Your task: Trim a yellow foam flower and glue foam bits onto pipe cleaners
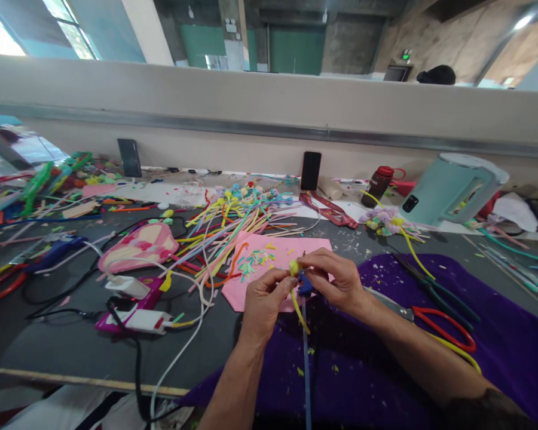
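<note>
Between the thumb and fingers of my left hand (pixel 269 292) is a small yellow pipe-cleaner flower (pixel 294 267), its yellow stem (pixel 299 310) curving down below. My right hand (pixel 334 280) is closed, thumb and forefinger pinched at the flower's right side. Just under the right fingers is a blue glue gun (pixel 304 284), partly hidden; a long translucent glue stick (pixel 306 364) runs from it toward me over the purple cloth (pixel 354 382). Behind the hands lies a pink sheet (pixel 287 245) with short coloured pipe-cleaner clippings (pixel 253 263).
Red-handled scissors (pixel 448 328) and dark green pliers (pixel 443 289) lie on the right. A flower bunch (pixel 385 221), brown bottle (pixel 379 185) and mint kettle (pixel 451 188) stand beyond. Many pipe cleaners (pixel 224 233) spread behind; a power strip (pixel 137 307) with cables is left.
</note>
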Available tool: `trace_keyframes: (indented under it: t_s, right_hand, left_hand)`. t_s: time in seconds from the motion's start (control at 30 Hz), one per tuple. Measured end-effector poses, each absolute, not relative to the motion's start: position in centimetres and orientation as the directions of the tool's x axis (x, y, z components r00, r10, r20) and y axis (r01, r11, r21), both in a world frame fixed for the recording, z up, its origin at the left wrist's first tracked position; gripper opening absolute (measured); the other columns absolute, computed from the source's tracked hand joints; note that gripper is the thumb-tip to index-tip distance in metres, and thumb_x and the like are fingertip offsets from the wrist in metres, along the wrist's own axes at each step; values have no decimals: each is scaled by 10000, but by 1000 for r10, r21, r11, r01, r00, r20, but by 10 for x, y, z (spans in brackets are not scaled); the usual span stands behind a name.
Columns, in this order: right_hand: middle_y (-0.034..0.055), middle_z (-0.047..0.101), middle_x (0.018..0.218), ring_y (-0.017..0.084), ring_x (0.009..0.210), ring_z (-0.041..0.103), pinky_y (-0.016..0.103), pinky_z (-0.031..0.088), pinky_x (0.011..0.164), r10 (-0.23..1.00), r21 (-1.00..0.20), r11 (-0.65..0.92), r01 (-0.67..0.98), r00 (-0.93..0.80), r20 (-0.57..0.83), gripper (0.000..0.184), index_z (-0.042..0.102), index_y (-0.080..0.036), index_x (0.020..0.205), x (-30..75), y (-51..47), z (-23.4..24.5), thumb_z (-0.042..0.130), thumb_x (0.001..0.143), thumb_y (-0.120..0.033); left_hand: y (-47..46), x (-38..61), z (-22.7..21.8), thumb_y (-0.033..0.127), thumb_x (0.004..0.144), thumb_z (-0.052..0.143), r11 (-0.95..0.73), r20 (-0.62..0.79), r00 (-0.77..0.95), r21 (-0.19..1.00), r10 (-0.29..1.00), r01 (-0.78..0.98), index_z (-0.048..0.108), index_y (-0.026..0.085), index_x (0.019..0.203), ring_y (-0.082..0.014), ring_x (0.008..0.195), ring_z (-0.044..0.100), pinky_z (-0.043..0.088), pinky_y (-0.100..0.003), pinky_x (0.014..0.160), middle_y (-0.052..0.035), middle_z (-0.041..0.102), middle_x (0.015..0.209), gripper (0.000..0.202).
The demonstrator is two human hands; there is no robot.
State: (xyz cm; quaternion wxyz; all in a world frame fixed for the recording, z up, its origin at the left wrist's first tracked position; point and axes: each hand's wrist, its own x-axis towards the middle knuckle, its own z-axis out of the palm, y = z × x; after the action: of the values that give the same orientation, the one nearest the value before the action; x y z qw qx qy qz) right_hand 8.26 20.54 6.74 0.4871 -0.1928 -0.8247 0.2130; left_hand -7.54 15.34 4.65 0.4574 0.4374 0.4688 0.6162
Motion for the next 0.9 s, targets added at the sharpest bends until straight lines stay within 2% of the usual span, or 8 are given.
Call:
trace_keyframes:
  t_s: [0.1,0.2,0.3,0.4,0.53,0.63,0.73,0.9]
  right_hand:
    - [31,666,887,121,708,598,251,485,632,550,-555,821,133,-445,707,305,619,-235,1091,82,204,67,548,834,-87]
    - [19,660,890,85,587,545,219,448,539,600,-614,779,129,-442,667,360,568,-236,1180,83,202,68,553,840,-119]
    - [15,658,872,75,545,529,205,418,493,681,-699,705,117,-386,622,362,553,-217,1199,86,202,72,560,842,-163]
    - [17,654,790,91,566,548,214,422,512,765,-800,583,139,-424,484,158,655,-171,968,83,199,73,571,844,-222]
    - [15,632,770,102,589,547,214,428,527,733,-941,328,82,-651,198,225,662,-150,911,70,189,65,580,849,-351]
    - [-18,575,655,86,525,515,193,399,492,681,-969,232,82,-725,101,264,625,-146,817,60,179,55,547,870,-392]
    - [-51,493,526,68,434,462,173,353,439,682,-968,213,131,-729,51,303,542,-157,686,54,171,49,475,910,-350]
    - [-45,511,523,84,448,489,177,361,445,642,-917,332,219,-765,50,276,537,-169,673,57,170,50,455,912,-280]
  left_hand:
    - [153,-74,46,236,699,715,-140,108,-201,979,974,-152,722,181,691,-75,558,443,362,-197,564,30,599,609,56]
    - [155,-77,46,251,674,736,-112,64,-211,968,975,-226,719,165,663,-63,540,445,360,-183,539,17,613,607,88]
    - [156,-84,49,292,586,791,-59,-65,-224,861,972,-506,710,164,667,-60,515,472,355,-168,482,3,635,620,172]
    - [156,-94,53,302,504,835,-98,-98,-236,711,967,-697,675,154,646,-53,494,468,355,-152,453,24,586,565,261]
    - [155,-95,54,290,545,816,-51,-128,-228,763,965,-645,667,136,652,-43,448,455,323,-142,409,16,590,549,240]
    - [155,-90,52,283,572,792,-25,-125,-231,832,965,-554,657,129,646,-21,388,388,275,-148,373,12,613,558,218]
    - [155,-85,52,275,561,787,-16,-112,-227,868,967,-497,632,125,622,-21,382,378,260,-155,368,15,611,548,224]
    - [156,-87,53,312,592,762,-2,-113,-222,887,968,-461,589,131,604,-25,380,375,254,-168,355,33,574,537,251]
